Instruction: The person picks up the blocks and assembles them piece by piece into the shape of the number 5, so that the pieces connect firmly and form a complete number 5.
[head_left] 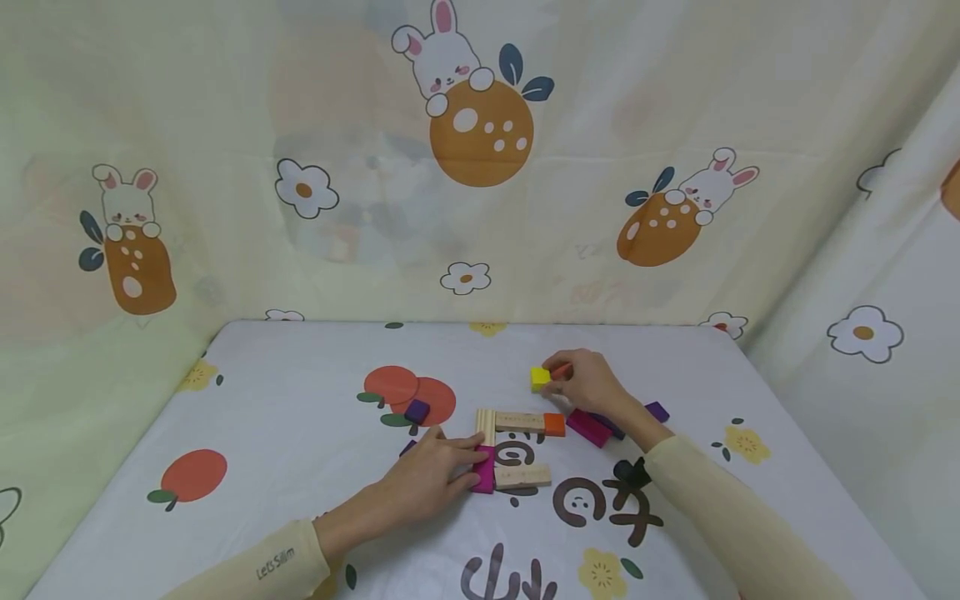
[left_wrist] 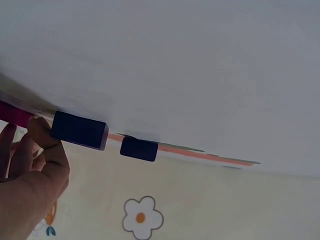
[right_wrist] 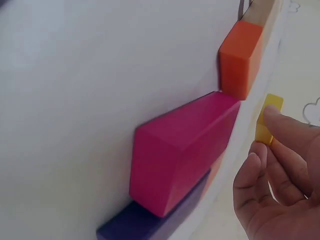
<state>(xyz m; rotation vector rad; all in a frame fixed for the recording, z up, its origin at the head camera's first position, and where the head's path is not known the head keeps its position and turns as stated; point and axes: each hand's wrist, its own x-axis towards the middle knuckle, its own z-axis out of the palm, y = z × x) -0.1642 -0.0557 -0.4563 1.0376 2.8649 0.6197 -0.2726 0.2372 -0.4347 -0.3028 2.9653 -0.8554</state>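
Note:
Several toy blocks form an open-sided outline on the table. At its left side, the fingers of my left hand [head_left: 423,479] rest on a magenta block [head_left: 484,471]. Above that block is a ridged light wooden block [head_left: 486,425]. Two plain wooden blocks [head_left: 519,422] run rightward, the upper one ending at an orange block [head_left: 554,425]. Farther back, my right hand [head_left: 588,385] pinches a yellow block [head_left: 539,379], its thumb over the yellow side in the right wrist view. A red-orange piece [head_left: 561,372] shows between its fingers, partly hidden.
Right of the outline lies another magenta block [head_left: 588,427] against a dark purple one [right_wrist: 150,227]. A further purple block [head_left: 657,411] is beyond the right wrist. Two more dark blocks, one at the back left [head_left: 417,411], lie by my left hand. A patterned curtain [head_left: 360,250] hangs behind the table.

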